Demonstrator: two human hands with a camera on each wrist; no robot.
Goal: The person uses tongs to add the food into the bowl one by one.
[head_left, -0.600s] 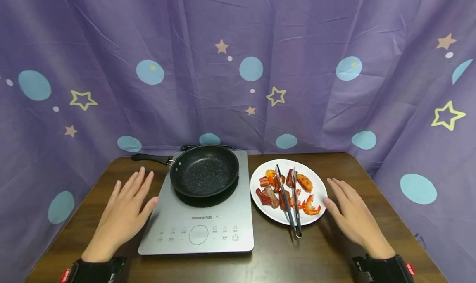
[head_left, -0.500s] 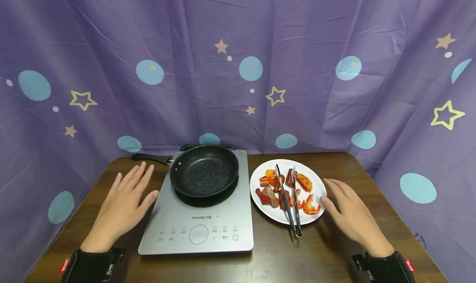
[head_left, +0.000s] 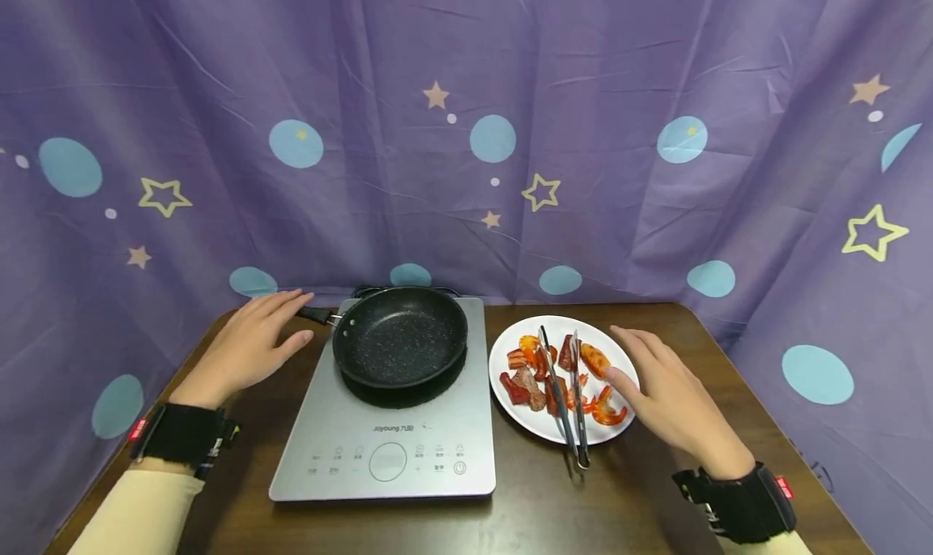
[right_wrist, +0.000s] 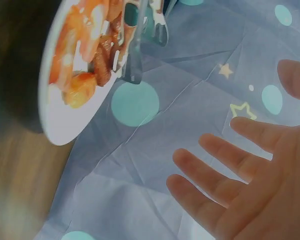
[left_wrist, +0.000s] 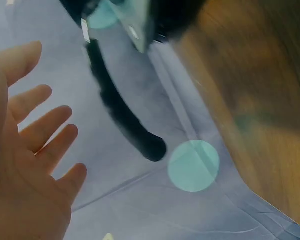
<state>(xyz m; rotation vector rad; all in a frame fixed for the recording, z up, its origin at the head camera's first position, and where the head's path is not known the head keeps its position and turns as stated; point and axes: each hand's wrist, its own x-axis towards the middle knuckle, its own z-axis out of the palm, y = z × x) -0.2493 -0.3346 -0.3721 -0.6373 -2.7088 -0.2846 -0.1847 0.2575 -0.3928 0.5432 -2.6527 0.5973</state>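
Observation:
A black frying pan (head_left: 401, 336) sits on a silver induction cooktop (head_left: 313, 433), its handle (left_wrist: 121, 107) pointing left. My left hand (head_left: 251, 344) hovers by that handle with fingers extended; in the left wrist view a gap shows between fingers and handle. On the right, a white plate (head_left: 521, 421) carries several pieces of meat, shrimp and other food (head_left: 528, 385). Metal tongs (head_left: 561, 401) lie across it, their joined end past the near rim. Over the plate's right edge is my right hand (head_left: 666, 389), fingers spread and holding nothing.
The brown wooden table (head_left: 583, 514) has a purple curtain (head_left: 598, 134) with stars and dots behind it. A black cable (head_left: 364, 291) runs behind the cooktop. Both wrists wear black straps.
My left hand has moved up and forward to the pan handle, now covering part of it. My right hand has shifted left and forward, over the plate's edge. Pan, plate and tongs stay put.

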